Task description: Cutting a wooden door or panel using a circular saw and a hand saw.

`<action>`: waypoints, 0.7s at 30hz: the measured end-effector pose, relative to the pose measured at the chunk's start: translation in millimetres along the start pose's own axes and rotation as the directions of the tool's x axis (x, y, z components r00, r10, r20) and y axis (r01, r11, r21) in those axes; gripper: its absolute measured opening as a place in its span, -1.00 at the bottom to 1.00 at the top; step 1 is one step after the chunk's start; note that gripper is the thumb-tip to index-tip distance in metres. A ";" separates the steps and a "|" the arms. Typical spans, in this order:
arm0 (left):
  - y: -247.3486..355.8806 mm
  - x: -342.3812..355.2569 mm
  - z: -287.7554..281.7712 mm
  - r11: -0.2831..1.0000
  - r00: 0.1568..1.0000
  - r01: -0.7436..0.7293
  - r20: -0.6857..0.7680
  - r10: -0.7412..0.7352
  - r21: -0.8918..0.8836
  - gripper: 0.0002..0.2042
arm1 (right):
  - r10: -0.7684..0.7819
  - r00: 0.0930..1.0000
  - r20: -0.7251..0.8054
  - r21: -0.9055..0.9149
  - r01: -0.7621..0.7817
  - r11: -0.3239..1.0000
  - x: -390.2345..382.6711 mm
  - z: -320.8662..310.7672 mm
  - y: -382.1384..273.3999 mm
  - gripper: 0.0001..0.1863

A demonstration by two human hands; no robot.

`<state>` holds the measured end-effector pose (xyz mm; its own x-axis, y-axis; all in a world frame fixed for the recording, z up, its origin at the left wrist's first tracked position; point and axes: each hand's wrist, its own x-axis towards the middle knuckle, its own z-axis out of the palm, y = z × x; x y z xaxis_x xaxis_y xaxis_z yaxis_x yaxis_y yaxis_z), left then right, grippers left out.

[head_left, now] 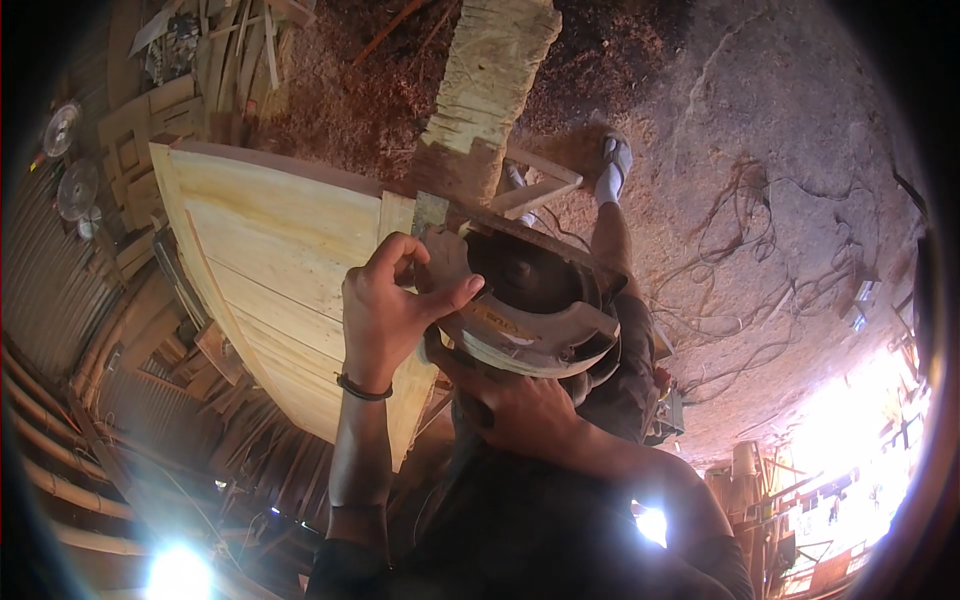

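Observation:
A circular saw (pixel 530 335) is held close to my body and tipped, so its round guard and the dark hollow inside face up. My left hand (pixel 385 305), with a dark band on the wrist, is at the saw's left side. Its thumb presses along the guard's edge and its fingers curl by the flat base plate (pixel 430 215). From below, my right hand (pixel 530 415) wraps round the saw's body; most of those fingers are hidden. Just left of the saw lies a pale wooden panel (pixel 290 270) with a raised frame edge.
A rough wooden plank (pixel 490 80) runs away from me beyond the saw, beside a small angled wooden frame (pixel 540 187). Tangled cables (pixel 740 290) spread over the dirt floor at right. Wood offcuts (pixel 240 50) pile up at far left. My sandalled foot (pixel 613 165) stands ahead.

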<state>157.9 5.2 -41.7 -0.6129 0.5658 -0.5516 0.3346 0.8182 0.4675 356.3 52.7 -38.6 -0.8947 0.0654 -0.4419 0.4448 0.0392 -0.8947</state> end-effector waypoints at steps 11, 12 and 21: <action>-2.8 3.7 -0.6 0.996 1.000 0.006 -0.009 -0.007 -0.090 -0.48 | 0.130 0.970 0.206 0.046 -0.142 0.989 0.8 0.8 0.4 -0.19; -0.4 5.8 -0.8 0.995 1.000 0.001 -0.006 -0.002 -0.096 -0.48 | 0.135 0.970 0.200 0.041 -0.146 0.988 0.4 0.4 0.7 -0.19; -3.7 5.0 -7.7 1.000 1.000 0.005 -0.003 -0.005 -0.014 -0.48 | 0.029 0.997 0.078 -0.014 -0.028 1.000 3.5 10.8 2.4 -0.25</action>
<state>148.1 4.2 -40.9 -0.6167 0.5614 -0.5519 0.3214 0.8195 0.4745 353.7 42.3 -42.9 -0.8820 -0.0112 -0.4712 0.4701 0.0513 -0.8811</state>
